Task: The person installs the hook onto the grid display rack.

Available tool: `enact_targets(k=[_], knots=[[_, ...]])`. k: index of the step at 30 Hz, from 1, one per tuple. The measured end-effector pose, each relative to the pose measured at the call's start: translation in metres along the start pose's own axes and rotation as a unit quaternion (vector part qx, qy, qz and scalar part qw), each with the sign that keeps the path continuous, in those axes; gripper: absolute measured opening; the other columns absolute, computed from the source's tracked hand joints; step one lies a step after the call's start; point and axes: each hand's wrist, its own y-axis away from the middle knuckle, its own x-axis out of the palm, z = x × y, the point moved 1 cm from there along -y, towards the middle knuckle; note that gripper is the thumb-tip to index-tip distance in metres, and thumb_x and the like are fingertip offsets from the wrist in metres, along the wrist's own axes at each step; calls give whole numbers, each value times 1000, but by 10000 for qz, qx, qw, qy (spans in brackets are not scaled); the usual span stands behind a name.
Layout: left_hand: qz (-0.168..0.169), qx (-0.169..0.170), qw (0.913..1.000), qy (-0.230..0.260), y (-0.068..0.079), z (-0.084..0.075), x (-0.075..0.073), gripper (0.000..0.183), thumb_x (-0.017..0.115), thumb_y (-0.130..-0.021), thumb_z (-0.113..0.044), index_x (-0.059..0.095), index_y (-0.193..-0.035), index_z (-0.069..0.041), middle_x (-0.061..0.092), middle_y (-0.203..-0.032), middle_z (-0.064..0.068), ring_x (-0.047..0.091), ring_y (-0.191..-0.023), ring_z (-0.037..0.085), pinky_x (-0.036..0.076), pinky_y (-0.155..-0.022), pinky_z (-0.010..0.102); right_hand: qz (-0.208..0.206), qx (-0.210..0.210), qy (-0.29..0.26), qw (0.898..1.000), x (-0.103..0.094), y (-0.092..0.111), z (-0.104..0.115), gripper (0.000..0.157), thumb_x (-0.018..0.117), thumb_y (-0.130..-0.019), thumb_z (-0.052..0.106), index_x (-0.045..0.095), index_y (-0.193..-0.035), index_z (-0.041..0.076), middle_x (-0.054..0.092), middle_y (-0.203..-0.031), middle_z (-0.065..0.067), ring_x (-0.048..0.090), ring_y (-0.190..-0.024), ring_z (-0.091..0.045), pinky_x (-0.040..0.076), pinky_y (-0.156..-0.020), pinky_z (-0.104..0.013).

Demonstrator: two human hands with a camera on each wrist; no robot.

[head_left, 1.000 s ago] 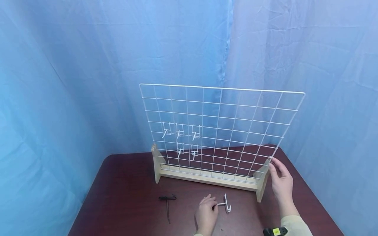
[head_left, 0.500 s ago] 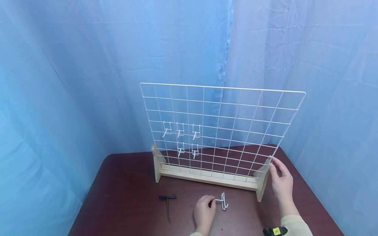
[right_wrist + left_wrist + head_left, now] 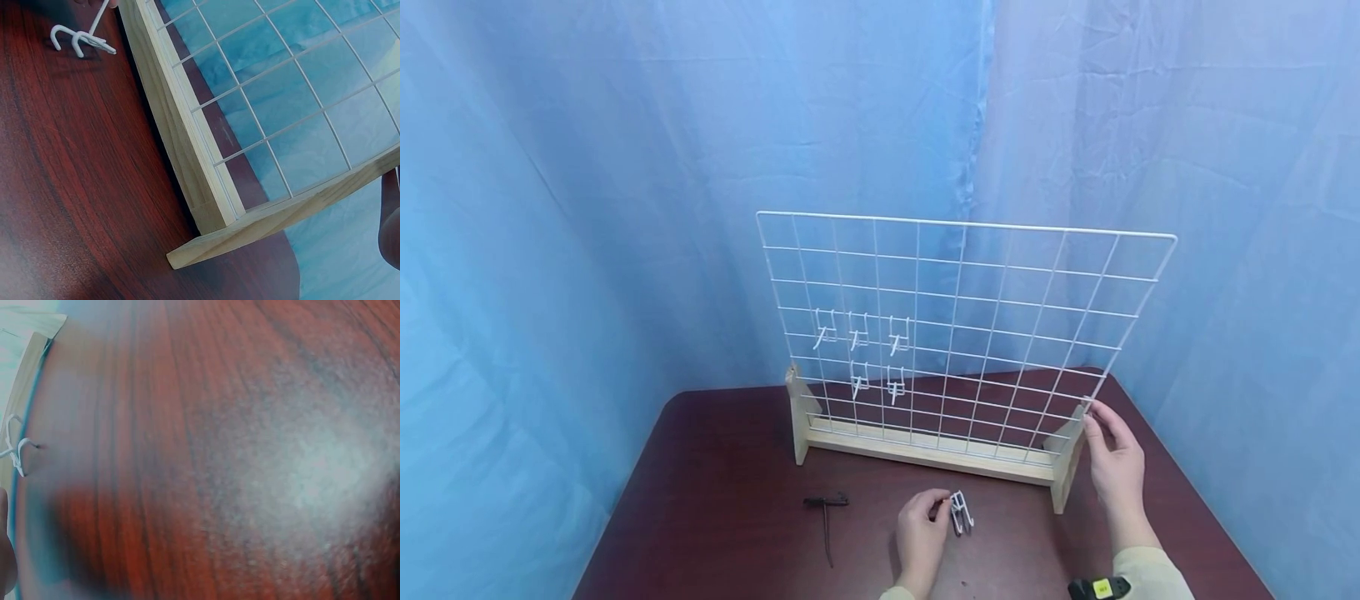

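In the head view, my left hand (image 3: 920, 537) pinches a white wire hook (image 3: 962, 513) by its prong, low over the table in front of the stand. The same white hook (image 3: 78, 39) shows in the right wrist view, its two bent ends pointing away from the fingers. My right hand (image 3: 1117, 467) grips the right edge of a white wire grid (image 3: 966, 224) where it meets the wooden stand (image 3: 925, 457). Several white hooks (image 3: 897, 343) hang in two rows on the left half of the grid, which stands upright and leans back.
A black T-shaped piece with a long thin stem (image 3: 825, 503) lies on the dark red table (image 3: 722, 500), left of my left hand. Blue curtains (image 3: 625, 208) surround the table at the back and sides. A black strap device with a yellow label (image 3: 1101, 589) sits on the right wrist.
My left hand has turned the white hook, so its long plate now points more toward me and its prong is foreshortened. The hook shifted slightly left; the right hand stayed put.
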Motion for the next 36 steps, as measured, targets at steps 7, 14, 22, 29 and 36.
enact_targets(k=[7, 14, 22, 29, 36], knots=[[72, -318, 9989, 344, -4, -2, -1, 15, 81, -75, 2, 75, -84, -8, 71, -81, -3, 62, -65, -3, 51, -57, 10, 8, 32, 40, 10000, 0, 0, 0, 32, 60, -99, 9, 61, -130, -2, 60, -108, 25, 56, -100, 3, 45, -82, -6], [14, -449, 9978, 481, -10, -7, -4, 14, 81, -75, 2, 74, -82, -8, 71, -80, -4, 64, -66, -1, 53, -59, 13, 12, 33, 47, 10000, -1, 0, 1, 33, 61, -99, 8, 61, -130, -2, 60, -108, 25, 56, -99, 3, 45, -80, -6], [-146, -760, 9946, 695, -19, -10, -6, 14, 82, -75, 0, 73, -80, -9, 70, -79, -6, 64, -68, 1, 56, -61, 17, 22, 127, 144, 9998, -2, 0, 0, 34, 59, -100, 12, 60, -132, -1, 59, -109, 26, 55, -100, 3, 45, -81, -6], [-411, -949, 9889, 1069, -28, -12, -10, 16, 82, -76, 1, 73, -79, -12, 70, -77, -5, 65, -66, 4, 57, -60, 21, 80, 117, 34, 9999, -1, 3, 13, 33, 59, -99, 6, 59, -131, -5, 59, -108, 26, 55, -98, 5, 44, -80, -5], [-641, -1159, 9801, 1477, -38, -21, -14, 14, 81, -77, -1, 72, -78, -11, 71, -76, -4, 66, -65, 6, 57, -58, 23, 132, -33, -14, 9999, -1, 10, 35, 32, 59, -98, 3, 59, -128, -8, 61, -107, 25, 55, -96, 5, 44, -79, -4]])
